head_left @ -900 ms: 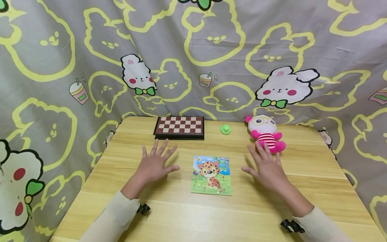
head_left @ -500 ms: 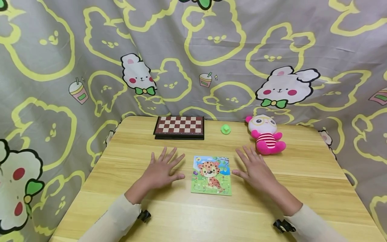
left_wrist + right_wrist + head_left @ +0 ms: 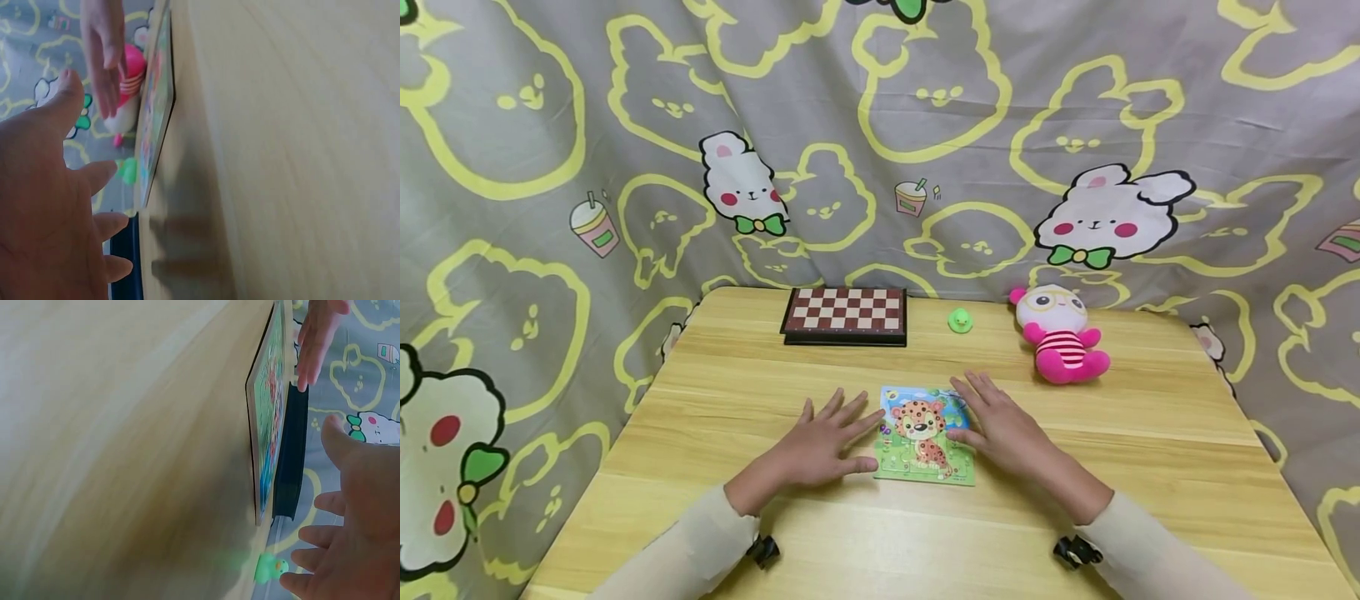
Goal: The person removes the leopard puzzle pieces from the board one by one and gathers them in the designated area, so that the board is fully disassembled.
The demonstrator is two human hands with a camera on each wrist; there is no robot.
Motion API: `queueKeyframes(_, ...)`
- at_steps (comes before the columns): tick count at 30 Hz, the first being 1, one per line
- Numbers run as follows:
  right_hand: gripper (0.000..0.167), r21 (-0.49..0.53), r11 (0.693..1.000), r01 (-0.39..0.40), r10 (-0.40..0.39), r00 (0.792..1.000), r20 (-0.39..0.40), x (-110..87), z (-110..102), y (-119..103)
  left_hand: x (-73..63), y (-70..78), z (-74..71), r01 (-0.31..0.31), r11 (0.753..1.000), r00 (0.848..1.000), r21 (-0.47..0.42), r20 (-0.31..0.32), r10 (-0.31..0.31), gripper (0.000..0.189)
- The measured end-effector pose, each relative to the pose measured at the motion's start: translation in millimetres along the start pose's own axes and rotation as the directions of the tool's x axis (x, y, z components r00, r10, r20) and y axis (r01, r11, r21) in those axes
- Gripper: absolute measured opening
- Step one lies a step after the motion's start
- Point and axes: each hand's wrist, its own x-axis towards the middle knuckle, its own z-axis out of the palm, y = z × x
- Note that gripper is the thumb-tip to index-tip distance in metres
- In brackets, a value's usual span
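Note:
A square jigsaw puzzle [image 3: 921,433] with a cartoon leopard on it lies flat on the wooden table [image 3: 910,542]. At its left edge hovers my left hand [image 3: 820,446], fingers spread and holding nothing. My right hand [image 3: 1011,437] is over the puzzle's right edge, its fingers straight and its grasp likewise bare. Seen in the left wrist view, a gap shows between the left fingers and the tabletop, where they cast a shadow. The right wrist view has the puzzle [image 3: 269,412] beside the right thumb, with the fingers raised off the table.
Behind the puzzle, a folded chessboard case [image 3: 846,317] sits at the back left. A small green rubber duck [image 3: 959,321] stands to its right, then a pink plush panda [image 3: 1063,337]. A patterned curtain [image 3: 820,100] hangs along the table's back and sides.
Both hands have moved inward from either side, lowering toward the front a little, and now flank the puzzle closely. The puzzle and the other objects have stayed put.

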Motion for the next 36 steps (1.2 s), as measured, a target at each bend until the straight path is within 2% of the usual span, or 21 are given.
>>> queueKeyframes(11, 0.078, 0.104, 0.995, -0.002, -0.006, 0.997, 0.071, 10.6, 6.6, -14.5, 2.0, 11.3, 5.1, -0.036, 0.999, 0.998, 0.027, 0.051, 0.035, 0.076)
queueKeyframes(27, 0.067, 0.260, 0.964, 0.058, -0.071, 0.997, 0.041, 31.6, 18.9, -32.2, 4.9, 13.4, 8.5, -0.050, 0.997, 0.994, 0.066, 0.097, 0.044, 0.078)
queueKeyframes(36, 0.059, 0.269, 0.962, 0.043, -0.055, 0.998, 0.036, 42.9, 31.2, -34.6, 5.8, 12.3, 9.5, -0.051, 0.996, 0.994, 0.075, 0.102, 0.044, 0.078)
